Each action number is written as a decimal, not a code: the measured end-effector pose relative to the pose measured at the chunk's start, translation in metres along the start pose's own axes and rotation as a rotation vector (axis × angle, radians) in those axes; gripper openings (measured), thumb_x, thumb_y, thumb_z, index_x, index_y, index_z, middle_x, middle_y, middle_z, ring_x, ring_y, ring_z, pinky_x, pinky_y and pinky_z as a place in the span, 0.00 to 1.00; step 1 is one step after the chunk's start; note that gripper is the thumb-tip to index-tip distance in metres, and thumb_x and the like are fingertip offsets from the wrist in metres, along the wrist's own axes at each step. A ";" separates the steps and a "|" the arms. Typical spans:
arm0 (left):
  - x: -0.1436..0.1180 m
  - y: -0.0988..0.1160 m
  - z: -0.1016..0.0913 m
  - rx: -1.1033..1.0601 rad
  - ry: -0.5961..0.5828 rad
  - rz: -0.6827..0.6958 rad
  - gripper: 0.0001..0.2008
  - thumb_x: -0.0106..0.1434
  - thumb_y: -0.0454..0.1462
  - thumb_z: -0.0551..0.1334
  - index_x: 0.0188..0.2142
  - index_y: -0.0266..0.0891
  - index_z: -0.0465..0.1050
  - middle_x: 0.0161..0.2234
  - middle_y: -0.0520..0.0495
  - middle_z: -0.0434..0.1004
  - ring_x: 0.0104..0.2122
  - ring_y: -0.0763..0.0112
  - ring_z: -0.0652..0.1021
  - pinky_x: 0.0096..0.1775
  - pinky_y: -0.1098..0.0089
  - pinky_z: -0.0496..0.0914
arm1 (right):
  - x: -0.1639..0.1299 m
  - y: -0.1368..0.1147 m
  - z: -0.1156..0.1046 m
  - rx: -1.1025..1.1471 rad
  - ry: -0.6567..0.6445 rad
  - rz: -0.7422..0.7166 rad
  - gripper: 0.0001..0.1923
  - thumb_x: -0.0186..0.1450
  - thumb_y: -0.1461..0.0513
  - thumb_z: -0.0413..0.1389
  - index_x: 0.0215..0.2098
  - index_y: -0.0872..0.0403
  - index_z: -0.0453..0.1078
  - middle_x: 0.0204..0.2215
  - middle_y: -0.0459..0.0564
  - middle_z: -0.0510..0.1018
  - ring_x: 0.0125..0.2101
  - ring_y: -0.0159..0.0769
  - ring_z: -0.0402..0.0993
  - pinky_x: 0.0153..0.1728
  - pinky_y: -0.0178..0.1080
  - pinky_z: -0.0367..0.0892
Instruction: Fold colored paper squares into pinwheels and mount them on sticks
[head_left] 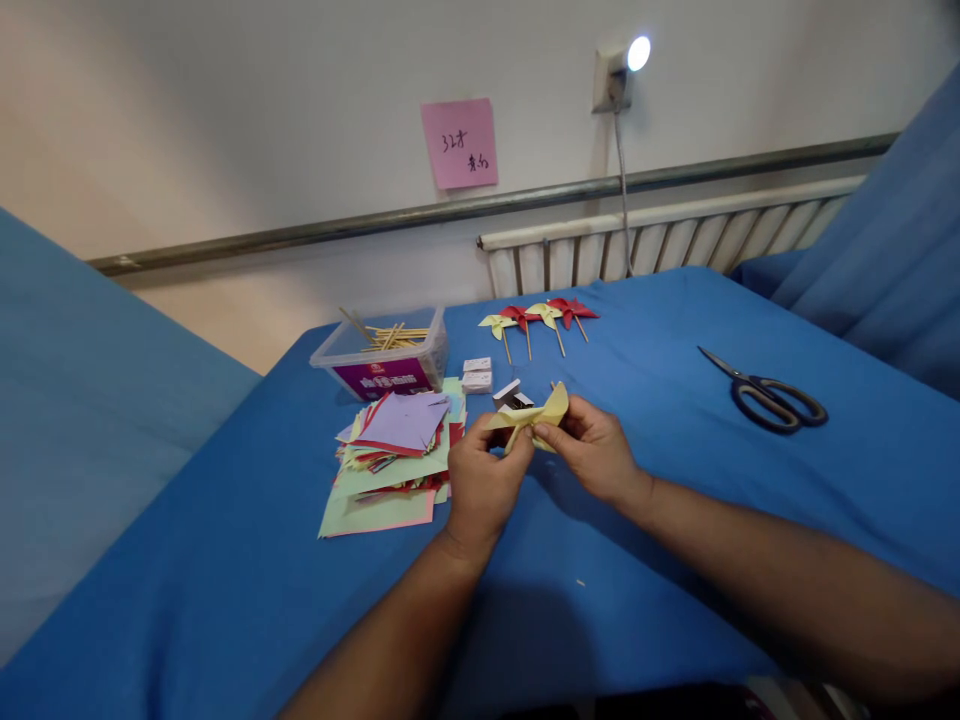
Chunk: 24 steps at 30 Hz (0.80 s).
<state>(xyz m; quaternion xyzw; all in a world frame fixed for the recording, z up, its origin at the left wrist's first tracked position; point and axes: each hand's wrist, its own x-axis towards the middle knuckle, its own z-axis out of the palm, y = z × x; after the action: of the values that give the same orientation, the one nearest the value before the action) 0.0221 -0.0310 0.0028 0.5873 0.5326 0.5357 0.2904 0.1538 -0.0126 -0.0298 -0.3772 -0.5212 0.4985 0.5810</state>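
Note:
A yellow paper pinwheel (pixel 553 408) is held between both hands above the middle of the blue table. My left hand (pixel 484 480) grips its left side, thumb pressed near the centre. My right hand (pixel 600 452) pinches it from the right, with its thumb tip close to the other one. The end of a thin wooden stick shows just above the paper; most of it is hidden. Just behind the hands lies a small open box (pixel 511 396) with dark contents too small to make out.
Left of my hands are stacked coloured papers (pixel 397 425). Behind them stands a clear plastic tub (pixel 439 345) of wooden sticks, near small white boxes (pixel 477 380). Several finished pinwheels (pixel 544 314) lie at the back. Black-handled scissors (pixel 765 392) rest on the right of the blue-covered table (pixel 660 600).

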 end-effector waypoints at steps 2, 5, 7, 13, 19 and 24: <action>0.000 -0.001 0.000 0.002 -0.007 0.003 0.04 0.55 0.36 0.65 0.31 0.37 0.76 0.27 0.51 0.76 0.28 0.71 0.75 0.33 0.71 0.68 | 0.000 0.000 -0.001 -0.017 -0.002 -0.008 0.10 0.58 0.58 0.62 0.36 0.53 0.72 0.34 0.49 0.79 0.33 0.36 0.75 0.38 0.41 0.71; 0.000 -0.001 0.001 0.003 0.007 0.000 0.04 0.54 0.36 0.66 0.30 0.38 0.76 0.26 0.51 0.76 0.27 0.71 0.74 0.33 0.71 0.68 | 0.000 0.001 -0.001 -0.038 0.000 -0.021 0.09 0.59 0.57 0.62 0.36 0.53 0.72 0.33 0.48 0.79 0.33 0.36 0.74 0.37 0.41 0.71; 0.000 -0.001 0.001 0.000 0.011 -0.003 0.04 0.54 0.36 0.66 0.30 0.38 0.76 0.26 0.51 0.76 0.27 0.71 0.74 0.33 0.72 0.68 | 0.000 0.001 0.000 -0.050 0.012 -0.025 0.10 0.58 0.57 0.62 0.35 0.53 0.72 0.32 0.48 0.79 0.32 0.37 0.74 0.36 0.40 0.70; 0.000 -0.001 0.001 0.034 0.022 0.016 0.03 0.54 0.36 0.65 0.29 0.38 0.77 0.25 0.51 0.76 0.27 0.71 0.74 0.32 0.72 0.68 | -0.002 0.000 0.001 -0.029 0.026 -0.019 0.08 0.59 0.58 0.61 0.35 0.52 0.72 0.31 0.46 0.78 0.32 0.35 0.73 0.37 0.39 0.70; 0.000 0.002 0.001 0.004 0.032 0.021 0.03 0.54 0.36 0.66 0.29 0.38 0.77 0.24 0.52 0.76 0.25 0.72 0.73 0.30 0.72 0.68 | -0.003 0.001 0.002 0.001 0.042 -0.025 0.09 0.59 0.57 0.62 0.36 0.52 0.72 0.33 0.48 0.79 0.33 0.36 0.74 0.37 0.40 0.71; 0.001 0.004 0.001 -0.072 -0.017 -0.012 0.06 0.54 0.36 0.66 0.32 0.37 0.78 0.27 0.50 0.78 0.28 0.71 0.75 0.33 0.72 0.69 | -0.004 -0.003 0.006 0.069 0.047 -0.001 0.11 0.58 0.57 0.62 0.37 0.52 0.72 0.33 0.47 0.79 0.33 0.36 0.75 0.38 0.40 0.71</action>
<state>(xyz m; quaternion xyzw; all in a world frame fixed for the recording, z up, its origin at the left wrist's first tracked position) 0.0246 -0.0311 0.0062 0.5779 0.5139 0.5479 0.3190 0.1485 -0.0174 -0.0264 -0.3684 -0.4901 0.5067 0.6060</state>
